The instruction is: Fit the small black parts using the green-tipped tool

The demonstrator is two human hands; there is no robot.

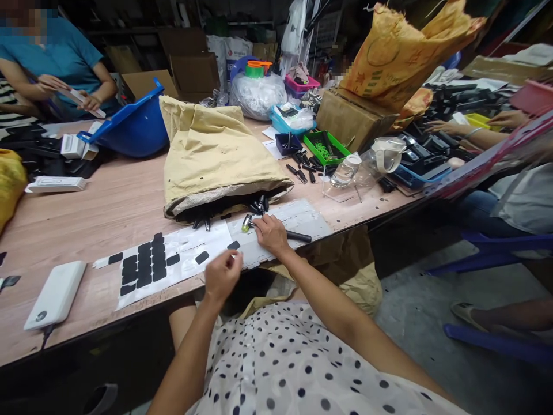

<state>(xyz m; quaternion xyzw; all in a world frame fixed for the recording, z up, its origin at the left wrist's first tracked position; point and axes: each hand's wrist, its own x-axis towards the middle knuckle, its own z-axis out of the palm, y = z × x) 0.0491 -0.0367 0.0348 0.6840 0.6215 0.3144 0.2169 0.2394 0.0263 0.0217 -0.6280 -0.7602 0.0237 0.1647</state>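
My right hand [271, 235] is closed round a small hammer with a black handle [299, 236]; its metal head with a yellow-green tip shows to the left of my fingers. My left hand [222, 274] is held at the table edge with its fingers curled in, and whatever they may hold is hidden. Beside it, black rounded-square pads [202, 257] lie singly and in rows on white sheets [181, 245]. Small black parts [260, 203] spill from the mouth of a beige sack [216, 150] just beyond my hands.
A white power bank [56, 295] with a cable lies at left, a blue basin [133, 129] behind it. At right are a green tray [326, 147], a clear bottle [344, 171] and a cardboard box [356, 118]. Co-workers sit on both sides.
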